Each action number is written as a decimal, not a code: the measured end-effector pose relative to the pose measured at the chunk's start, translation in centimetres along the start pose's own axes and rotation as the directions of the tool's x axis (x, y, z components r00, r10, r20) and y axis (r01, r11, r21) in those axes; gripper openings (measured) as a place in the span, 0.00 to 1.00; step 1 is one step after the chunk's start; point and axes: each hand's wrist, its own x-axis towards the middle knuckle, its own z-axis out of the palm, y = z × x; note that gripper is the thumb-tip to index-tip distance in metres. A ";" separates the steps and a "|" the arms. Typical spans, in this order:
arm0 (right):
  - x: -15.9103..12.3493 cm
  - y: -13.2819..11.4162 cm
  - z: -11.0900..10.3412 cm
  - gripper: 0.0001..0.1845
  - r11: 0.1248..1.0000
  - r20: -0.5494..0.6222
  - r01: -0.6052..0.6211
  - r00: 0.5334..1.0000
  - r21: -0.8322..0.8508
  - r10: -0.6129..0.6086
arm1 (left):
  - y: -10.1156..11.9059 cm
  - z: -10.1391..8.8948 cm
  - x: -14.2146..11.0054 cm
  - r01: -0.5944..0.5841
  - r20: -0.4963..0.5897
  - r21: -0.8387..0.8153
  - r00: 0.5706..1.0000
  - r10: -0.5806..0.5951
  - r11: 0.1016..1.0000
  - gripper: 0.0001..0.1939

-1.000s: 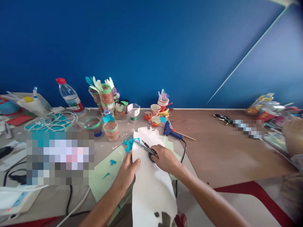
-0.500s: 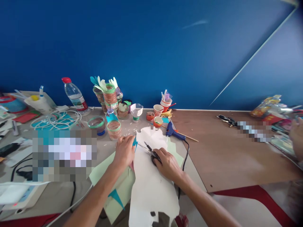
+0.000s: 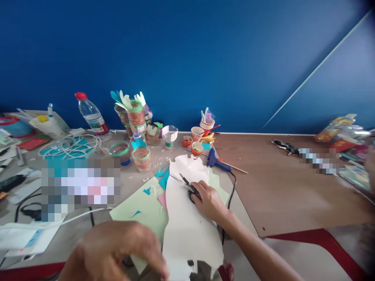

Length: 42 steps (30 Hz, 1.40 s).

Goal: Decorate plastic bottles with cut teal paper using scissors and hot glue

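My right hand [image 3: 206, 197] holds a pair of scissors [image 3: 189, 185] by the black handles. Their blades are spread and point up and left over a large white sheet of paper [image 3: 193, 218] with ragged, cut edges. My left hand [image 3: 117, 248], blurred by motion, hangs at the lower left beside the sheet's near end. Its index finger stretches down to the right and nothing shows in its grasp; the other fingers are partly hidden. A pale green sheet [image 3: 143, 208] lies under the white one, with turquoise paper scraps [image 3: 164, 177] around the left edge.
Behind are clear cups with green rims [image 3: 142, 158], paper cups [image 3: 197, 134] and a tilted bottle [image 3: 93, 119]. A blue glue gun [image 3: 218, 160] with a black cord lies right of the sheet. White cable [image 3: 88, 146] is coiled on the left. Another person's arm blurs at the right edge.
My left hand has left the turquoise paper at the sheet's upper left edge and moved down toward me, uncovering scraps there. My right hand and the scissors stay nearly in place.
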 end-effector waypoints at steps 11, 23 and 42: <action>0.0 -0.5 -0.4 0.16 0.999 0.017 -0.028 0.999 -0.021 0.029 | -4.5 -0.2 1.7 0.572 -0.644 0.023 0.636 -0.425 0.820 0.16; 0.0 -0.1 -0.1 0.17 0.999 0.007 -0.023 1.000 0.037 0.023 | -9.7 -1.4 5.2 0.737 -0.650 0.457 0.659 -0.380 0.498 0.14; -0.3 -0.9 -0.6 0.16 0.982 -0.086 0.005 0.996 0.190 0.012 | -9.1 3.1 2.8 0.581 -0.694 0.533 0.716 -0.075 0.615 0.26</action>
